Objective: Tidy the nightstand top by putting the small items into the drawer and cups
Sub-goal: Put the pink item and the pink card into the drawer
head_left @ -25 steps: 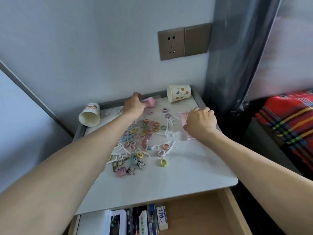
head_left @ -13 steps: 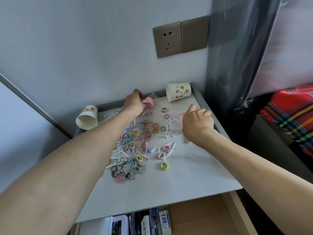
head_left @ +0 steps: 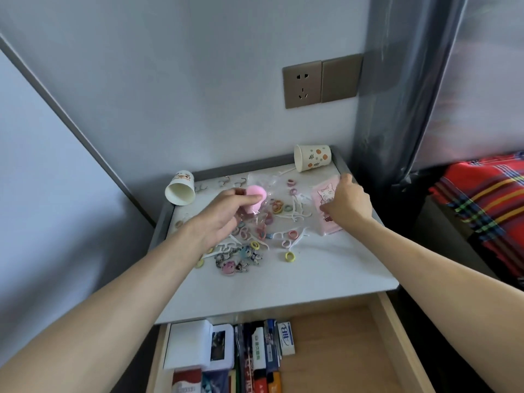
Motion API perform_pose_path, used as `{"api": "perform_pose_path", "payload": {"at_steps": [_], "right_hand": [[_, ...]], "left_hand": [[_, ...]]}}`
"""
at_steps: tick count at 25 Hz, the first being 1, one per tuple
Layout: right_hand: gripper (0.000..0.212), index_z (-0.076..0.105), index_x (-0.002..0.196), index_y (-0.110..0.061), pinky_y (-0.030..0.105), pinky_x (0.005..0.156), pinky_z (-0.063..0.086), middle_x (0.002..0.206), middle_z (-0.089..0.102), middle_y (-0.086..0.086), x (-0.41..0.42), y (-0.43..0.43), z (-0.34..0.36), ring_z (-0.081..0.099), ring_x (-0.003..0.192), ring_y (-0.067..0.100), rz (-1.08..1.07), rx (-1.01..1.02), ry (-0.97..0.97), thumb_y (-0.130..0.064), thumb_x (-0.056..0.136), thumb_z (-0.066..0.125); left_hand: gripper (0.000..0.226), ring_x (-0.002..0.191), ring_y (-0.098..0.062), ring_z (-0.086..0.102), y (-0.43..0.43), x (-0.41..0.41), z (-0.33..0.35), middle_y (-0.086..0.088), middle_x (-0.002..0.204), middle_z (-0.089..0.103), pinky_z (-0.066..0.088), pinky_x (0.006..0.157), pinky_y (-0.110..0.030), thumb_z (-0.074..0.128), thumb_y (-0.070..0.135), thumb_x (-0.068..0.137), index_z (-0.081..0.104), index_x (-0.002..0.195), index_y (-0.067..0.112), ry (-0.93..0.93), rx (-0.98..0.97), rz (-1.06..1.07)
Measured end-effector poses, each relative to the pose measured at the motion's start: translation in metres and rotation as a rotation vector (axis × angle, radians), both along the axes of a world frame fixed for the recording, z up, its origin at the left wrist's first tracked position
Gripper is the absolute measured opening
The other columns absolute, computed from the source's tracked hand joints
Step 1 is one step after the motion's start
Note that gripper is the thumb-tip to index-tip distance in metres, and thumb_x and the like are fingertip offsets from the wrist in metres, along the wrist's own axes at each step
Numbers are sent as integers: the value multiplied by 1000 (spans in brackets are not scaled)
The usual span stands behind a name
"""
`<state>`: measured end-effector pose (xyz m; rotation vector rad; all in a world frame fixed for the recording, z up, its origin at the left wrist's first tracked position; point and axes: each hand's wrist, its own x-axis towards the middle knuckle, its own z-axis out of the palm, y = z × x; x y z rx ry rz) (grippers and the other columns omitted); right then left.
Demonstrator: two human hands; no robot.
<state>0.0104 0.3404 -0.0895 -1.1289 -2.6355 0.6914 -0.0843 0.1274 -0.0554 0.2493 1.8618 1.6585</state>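
Observation:
My left hand (head_left: 224,214) holds a pink sponge (head_left: 255,197) in a clear wrapper, lifted a little above the nightstand top (head_left: 326,276). My right hand (head_left: 347,204) grips a pink tissue packet (head_left: 326,207) with a cat picture near the right edge. Between them lie several coloured hair ties (head_left: 279,207) and white floss picks (head_left: 295,215). Cartoon keychains (head_left: 238,259) lie nearer to me. Two paper cups lie on their sides: one at the back left (head_left: 180,188), one with orange spots at the back right (head_left: 312,158). The wooden drawer (head_left: 340,350) stands open below.
Boxes, cards and pens fill the drawer's left side (head_left: 226,353); its right side is bare wood. Metal hooks (head_left: 224,181) lie by the back rim. A wall socket (head_left: 302,85) is above. A grey curtain (head_left: 397,95) and a red plaid blanket (head_left: 487,199) are to the right.
My left hand has pulled back from the rear with the pink sponge and lifted it. My right hand has taken hold of the tissue packet. The view has tilted down, showing more drawer.

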Motion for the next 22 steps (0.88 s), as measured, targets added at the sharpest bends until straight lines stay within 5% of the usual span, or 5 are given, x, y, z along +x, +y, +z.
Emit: {"api": "perform_pose_path", "payload": {"at_steps": [5,10,14,19,22], "right_hand": [[25,54,118,-13,29,60,52,105,66,5,54,-40,46,67,83,20,97,-492,381,-16,93,57],[19,60,112,-5,26,58,53,89,70,8,116,-88,41,68,69,17,118,-912,427,-5,93,60],[13,67,100,-4,23,52,52,80,72,7,145,-97,22,69,59,13,104,-912,353,-10,88,69],[20,69,73,-3,25,58,45,65,68,5,167,-100,5,60,59,17,164,-893,195,-14,89,66],[18,71,78,-14,32,70,51,78,73,0,176,-73,5,65,71,18,140,-640,228,-20,91,61]], "left_hand": [[36,93,-23,63,-23,56,19,-15,104,69,50,82,-31,70,16,86,66,118,-2,-115,131,-8],[42,101,-28,68,-38,129,19,-18,103,72,52,82,-29,72,22,79,65,115,0,-177,168,-79],[40,103,-30,62,-57,160,8,-17,105,73,45,101,-44,75,25,75,71,109,3,-208,131,-28],[44,102,-29,63,-52,191,-13,-17,108,73,44,102,-44,86,27,68,77,106,7,-242,23,-73],[41,99,-33,68,-52,206,-37,-16,103,76,47,102,-45,84,28,72,77,104,4,-280,-53,-45]]}}
